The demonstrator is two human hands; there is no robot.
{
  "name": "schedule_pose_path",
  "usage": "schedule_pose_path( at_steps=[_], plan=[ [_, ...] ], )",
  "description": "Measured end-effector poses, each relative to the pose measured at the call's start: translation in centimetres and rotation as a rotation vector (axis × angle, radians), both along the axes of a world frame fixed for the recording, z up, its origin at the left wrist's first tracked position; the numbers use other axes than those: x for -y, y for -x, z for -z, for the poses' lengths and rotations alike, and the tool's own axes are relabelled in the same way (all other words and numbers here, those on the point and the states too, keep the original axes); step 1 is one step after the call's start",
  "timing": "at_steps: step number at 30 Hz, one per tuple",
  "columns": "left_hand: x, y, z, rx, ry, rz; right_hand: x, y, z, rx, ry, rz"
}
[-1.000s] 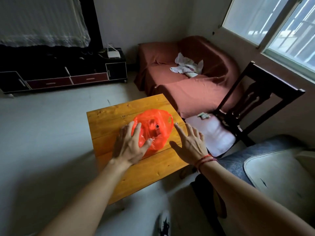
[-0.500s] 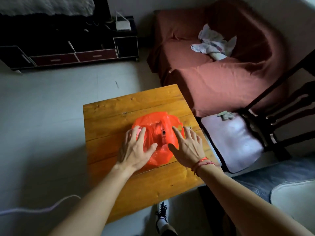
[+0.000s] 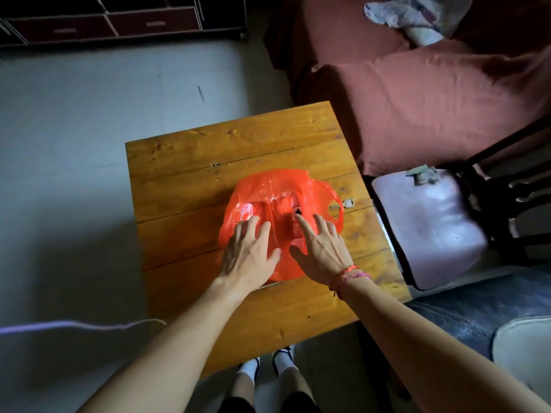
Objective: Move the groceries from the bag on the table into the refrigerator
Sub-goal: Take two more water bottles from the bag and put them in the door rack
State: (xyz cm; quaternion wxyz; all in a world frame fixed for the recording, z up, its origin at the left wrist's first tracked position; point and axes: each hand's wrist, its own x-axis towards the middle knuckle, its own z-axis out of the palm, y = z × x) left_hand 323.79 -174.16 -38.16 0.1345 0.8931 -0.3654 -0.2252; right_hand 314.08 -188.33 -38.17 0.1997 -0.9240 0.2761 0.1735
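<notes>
A translucent orange plastic bag lies on the small wooden table, with packaged items showing dimly through the film. My left hand rests on the bag's near left side, fingers spread and straight. My right hand lies on the near right side with its fingers spread, the index finger reaching over a dark-marked package inside. Neither hand grips anything. No refrigerator is in view.
A reddish sofa with a crumpled cloth stands behind the table on the right. A dark wooden chair with a pale cushion is right of the table. A low dark cabinet lines the far wall. A cable crosses the floor at left.
The camera has tilted down and come closer over the table. Both hands have moved inward onto the bag, the right one from beside it to on top.
</notes>
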Motion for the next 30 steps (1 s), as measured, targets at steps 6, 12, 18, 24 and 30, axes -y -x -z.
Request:
schedule_pose_path(
  at_steps=[6, 12, 18, 24, 30],
  plan=[
    [2.4, -1.6, 3.4, -0.222, -0.086, 0.005, -0.2, -2.7, 3.6, -0.018, -0.171, 0.057],
    [3.8, -3.4, 6.9, -0.386, -0.168, -0.25, 0.7, -4.2, 7.4, -0.058, -0.258, 0.186],
    [4.3, -4.9, 7.5, -0.392, -0.234, -0.395, 2.0, -5.3, 8.1, -0.045, -0.19, 0.241],
    [5.8, -6.0, 8.6, -0.436, -0.245, -0.529, 3.5, -6.5, 9.4, -0.174, -0.262, 0.4],
    [6.4, -6.9, 9.9, -0.382, -0.202, -0.564, 5.4, -7.8, 11.3, -0.218, -0.307, 0.561]
  ],
)
